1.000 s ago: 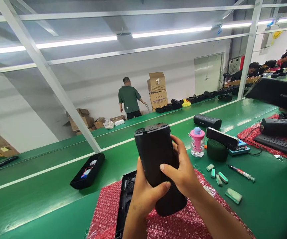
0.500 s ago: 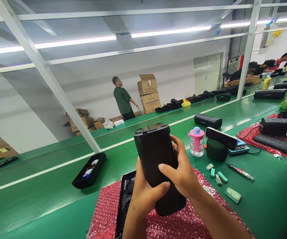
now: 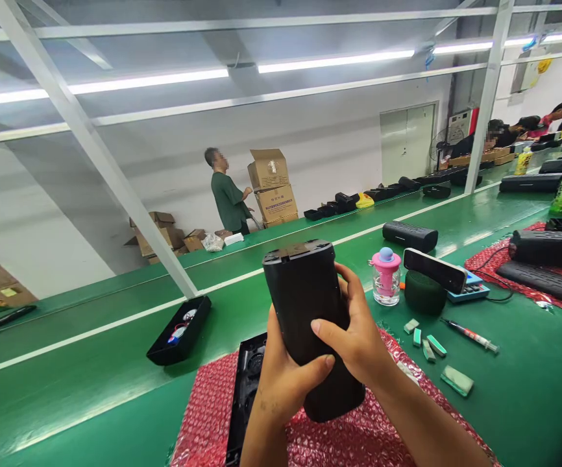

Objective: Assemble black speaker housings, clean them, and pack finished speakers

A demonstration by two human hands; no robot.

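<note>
Both my hands grip a black plastic speaker housing (image 3: pixel 303 292), raised and tilted over a sheet of red bubble wrap (image 3: pixel 207 402). My left hand (image 3: pixel 288 388) wraps its lower left side, with the thumb across the front. On the right side, my right hand (image 3: pixel 356 334) curls its fingers behind, thumb pressed on the front face. The housing's far end has a glossy edge with small notches. Partly hidden behind my left wrist, a black speaker shell (image 3: pixel 246 383) with round drivers lies on the wrap.
An open black casing (image 3: pixel 178 334) with wires inside lies on the green belt (image 3: pixel 91 353), with a black speaker (image 3: pixel 410 237) farther right. Right of my hands are a pink-lidded jar (image 3: pixel 385 279), a round speaker (image 3: pixel 424 292), foam pieces (image 3: pixel 427 351) and a syringe (image 3: pixel 470 335). A person (image 3: pixel 230 198) stands beyond, beside cartons (image 3: pixel 274 188).
My hands and the housing stay nearly still. The open casing and the speaker on the belt have shifted slightly right. Across the line, the person and stacked cartons have moved left.
</note>
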